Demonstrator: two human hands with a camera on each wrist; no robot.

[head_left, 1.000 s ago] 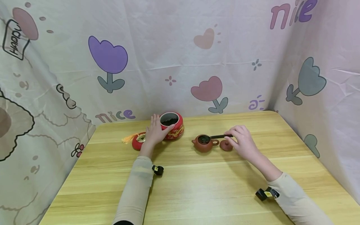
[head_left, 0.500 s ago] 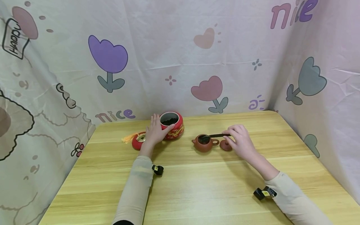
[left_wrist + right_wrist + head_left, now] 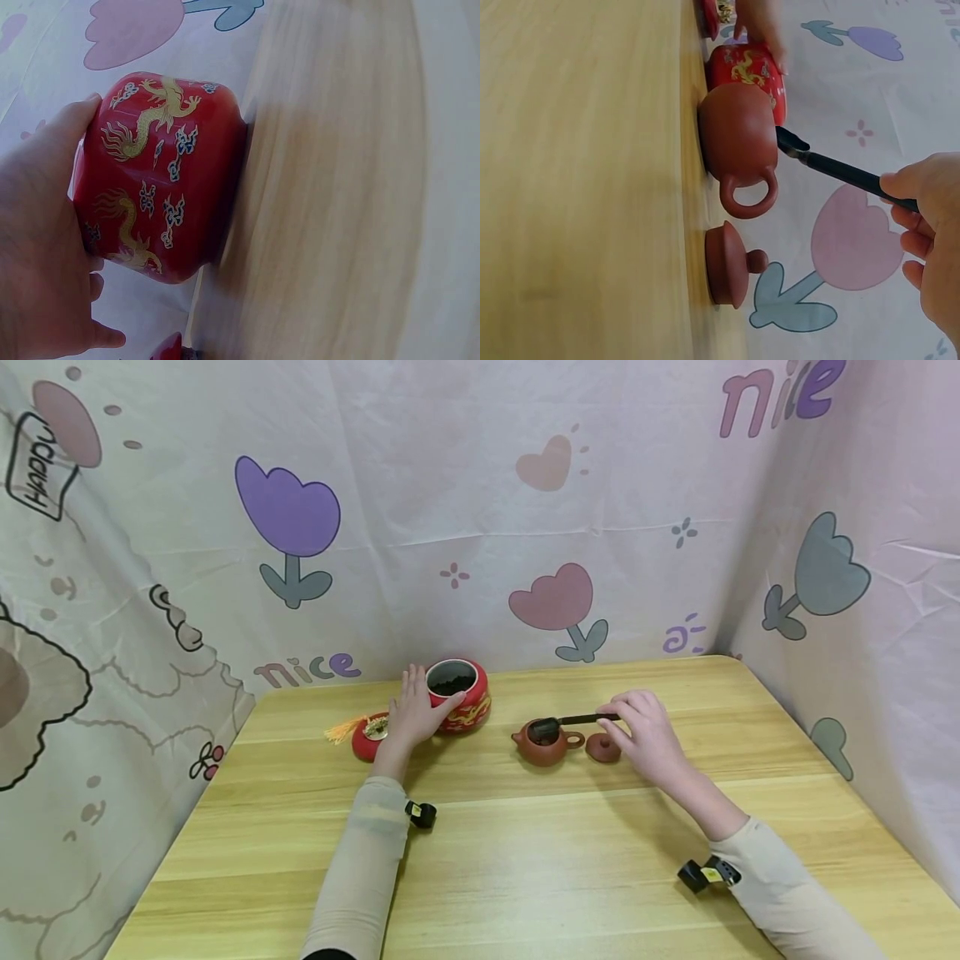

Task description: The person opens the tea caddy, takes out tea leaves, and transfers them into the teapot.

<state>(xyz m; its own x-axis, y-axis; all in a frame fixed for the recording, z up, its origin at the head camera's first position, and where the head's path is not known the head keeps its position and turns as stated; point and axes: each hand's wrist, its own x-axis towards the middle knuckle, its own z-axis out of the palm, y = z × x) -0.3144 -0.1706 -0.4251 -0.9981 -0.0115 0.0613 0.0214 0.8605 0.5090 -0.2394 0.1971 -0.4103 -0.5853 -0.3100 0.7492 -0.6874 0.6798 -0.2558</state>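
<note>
Teapot (image 3: pixel 543 755): spout (image 3: pixel 517 738) visible in head view, hidden from right wrist.

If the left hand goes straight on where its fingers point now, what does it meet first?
Most likely the patterned cloth behind the table: the left hand points there past the red jar, though depth is unclear.

The head view is bright and evenly lit, with a pale sheen on the desk (image 3: pixel 517 893) and soft shadows beside both sleeves (image 3: pixel 356 868). The left wrist view is dimmer and bluish — the desk's grain is smeared, and the red jar (image 3: pixel 161 180) is darkest near its base. The right wrist view shows the teapot (image 3: pixel 739 135) fairly crisply — the desk softer.
</note>
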